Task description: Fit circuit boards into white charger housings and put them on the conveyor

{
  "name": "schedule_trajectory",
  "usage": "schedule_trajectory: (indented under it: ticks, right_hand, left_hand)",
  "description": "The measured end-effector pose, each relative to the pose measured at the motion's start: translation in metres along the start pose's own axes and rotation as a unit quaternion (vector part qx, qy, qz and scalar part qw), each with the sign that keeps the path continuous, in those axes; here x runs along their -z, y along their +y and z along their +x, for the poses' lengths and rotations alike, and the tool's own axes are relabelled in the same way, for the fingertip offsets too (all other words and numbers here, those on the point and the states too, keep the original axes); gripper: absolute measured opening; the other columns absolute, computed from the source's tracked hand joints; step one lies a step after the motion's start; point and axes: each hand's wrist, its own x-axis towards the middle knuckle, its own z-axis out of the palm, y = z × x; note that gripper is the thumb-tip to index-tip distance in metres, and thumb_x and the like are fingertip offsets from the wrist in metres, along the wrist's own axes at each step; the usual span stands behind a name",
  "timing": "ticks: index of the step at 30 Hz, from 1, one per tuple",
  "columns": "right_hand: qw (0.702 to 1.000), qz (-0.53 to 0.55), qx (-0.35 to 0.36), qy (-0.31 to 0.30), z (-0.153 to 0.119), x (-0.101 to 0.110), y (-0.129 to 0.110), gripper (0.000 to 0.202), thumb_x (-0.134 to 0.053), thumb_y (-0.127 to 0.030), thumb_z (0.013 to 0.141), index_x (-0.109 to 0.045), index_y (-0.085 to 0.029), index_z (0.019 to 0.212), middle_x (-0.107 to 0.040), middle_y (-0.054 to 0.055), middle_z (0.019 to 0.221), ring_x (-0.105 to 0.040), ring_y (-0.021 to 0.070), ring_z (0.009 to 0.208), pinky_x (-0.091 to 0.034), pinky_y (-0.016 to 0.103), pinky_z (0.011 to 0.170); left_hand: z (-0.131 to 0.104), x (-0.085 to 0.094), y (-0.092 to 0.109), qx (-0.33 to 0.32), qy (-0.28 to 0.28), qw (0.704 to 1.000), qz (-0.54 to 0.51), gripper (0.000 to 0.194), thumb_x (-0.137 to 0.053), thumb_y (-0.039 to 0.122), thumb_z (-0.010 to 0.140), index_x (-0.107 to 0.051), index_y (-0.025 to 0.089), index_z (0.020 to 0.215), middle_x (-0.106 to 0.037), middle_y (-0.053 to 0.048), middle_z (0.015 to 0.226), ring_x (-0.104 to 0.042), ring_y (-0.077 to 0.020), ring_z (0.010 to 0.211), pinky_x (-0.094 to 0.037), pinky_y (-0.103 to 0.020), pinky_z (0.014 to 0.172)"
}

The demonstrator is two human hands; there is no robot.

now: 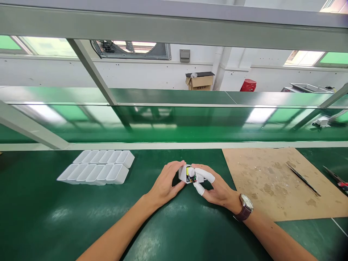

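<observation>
A small white device [183,174] is held between both hands above the green table, its open side showing a circuit board and a yellow part. My left hand [165,184] grips its left end between thumb and fingers. On the other side, my right hand [214,186] pinches the device's right part, with white finger covers on the thumb and a finger. A watch [246,204] is on the right wrist. What lies under the fingertips is hidden.
White compartment trays [117,174] stand at the left on the green table [81,224]. At the right, a stained brown board [261,181] bears tweezers [303,179]; pliers [337,177] lie beyond it. A shelf frame [163,145] crosses behind the hands.
</observation>
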Motion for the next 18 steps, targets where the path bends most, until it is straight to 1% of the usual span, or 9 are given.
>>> schedule_trajectory:
  ticks: [5, 9, 11, 13, 15, 16, 18]
  right_hand:
    - [1.0, -0.015, 0.006, -0.004, -0.002, -0.002, 0.004, 0.064, -0.056, -0.006, 0.1, -0.034, -0.021, 0.158, -0.057, 0.019, 0.143, -0.054, 0.0282, 0.136, -0.056, 0.051, 0.109]
    - [1.0, -0.022, 0.01, -0.012, -0.004, -0.005, 0.007, 0.061, -0.055, -0.009, 0.103, -0.033, -0.023, 0.159, -0.057, 0.017, 0.143, -0.055, 0.0283, 0.134, -0.056, 0.052, 0.108]
    - [1.0, -0.024, 0.005, -0.013, -0.005, -0.007, 0.007, 0.06, -0.055, -0.011, 0.105, -0.033, -0.023, 0.159, -0.058, 0.017, 0.143, -0.056, 0.0284, 0.131, -0.056, 0.052, 0.107]
    - [1.0, -0.028, -0.005, -0.01, -0.005, -0.009, 0.006, 0.059, -0.055, -0.014, 0.106, -0.034, -0.024, 0.159, -0.058, 0.017, 0.142, -0.058, 0.0282, 0.127, -0.057, 0.051, 0.104]
    - [1.0, -0.02, -0.021, -0.004, -0.004, -0.009, 0.002, 0.056, -0.056, -0.019, 0.107, -0.035, -0.025, 0.159, -0.058, 0.016, 0.142, -0.06, 0.0274, 0.124, -0.058, 0.049, 0.102]
    - [0.999, -0.005, -0.033, -0.002, -0.004, -0.008, 0.0, 0.055, -0.059, -0.023, 0.107, -0.037, -0.025, 0.158, -0.059, 0.016, 0.141, -0.061, 0.0267, 0.122, -0.059, 0.047, 0.101]
    - [0.997, 0.043, -0.058, 0.005, -0.002, -0.005, -0.004, 0.053, -0.062, -0.03, 0.106, -0.041, -0.025, 0.154, -0.06, 0.015, 0.139, -0.063, 0.0254, 0.119, -0.059, 0.045, 0.101]
  left_hand:
    - [-0.001, -0.002, 0.0, 0.012, -0.005, 1.0, -0.011, 0.06, -0.064, 0.026, 0.1, -0.036, 0.026, 0.154, -0.061, -0.014, 0.137, -0.057, -0.0302, 0.125, -0.053, -0.052, 0.105]
    - [-0.002, -0.004, 0.0, 0.016, -0.002, 1.0, -0.012, 0.06, -0.065, 0.026, 0.099, -0.037, 0.026, 0.153, -0.06, -0.014, 0.137, -0.058, -0.0294, 0.124, -0.053, -0.05, 0.105]
    - [-0.002, -0.005, 0.001, 0.021, 0.001, 1.0, -0.014, 0.064, -0.069, 0.03, 0.098, -0.038, 0.027, 0.153, -0.06, -0.014, 0.136, -0.058, -0.0297, 0.123, -0.054, -0.051, 0.104]
    - [-0.002, -0.006, 0.001, 0.032, -0.001, 0.999, -0.023, 0.072, -0.076, 0.037, 0.094, -0.037, 0.028, 0.154, -0.061, -0.013, 0.133, -0.059, -0.0304, 0.12, -0.055, -0.052, 0.101]
    - [-0.003, -0.007, 0.002, 0.054, -0.018, 0.997, -0.048, 0.078, -0.078, 0.039, 0.091, -0.035, 0.029, 0.156, -0.063, -0.012, 0.127, -0.062, -0.0295, 0.114, -0.058, -0.051, 0.097]
    - [-0.003, -0.008, 0.002, 0.066, -0.031, 0.995, -0.067, 0.08, -0.078, 0.038, 0.091, -0.033, 0.03, 0.157, -0.064, -0.011, 0.126, -0.064, -0.0286, 0.112, -0.06, -0.05, 0.095]
    - [-0.005, -0.009, 0.004, 0.082, -0.06, 0.989, -0.112, 0.077, -0.072, 0.032, 0.094, -0.03, 0.03, 0.158, -0.064, -0.012, 0.13, -0.066, -0.0271, 0.114, -0.06, -0.049, 0.098]
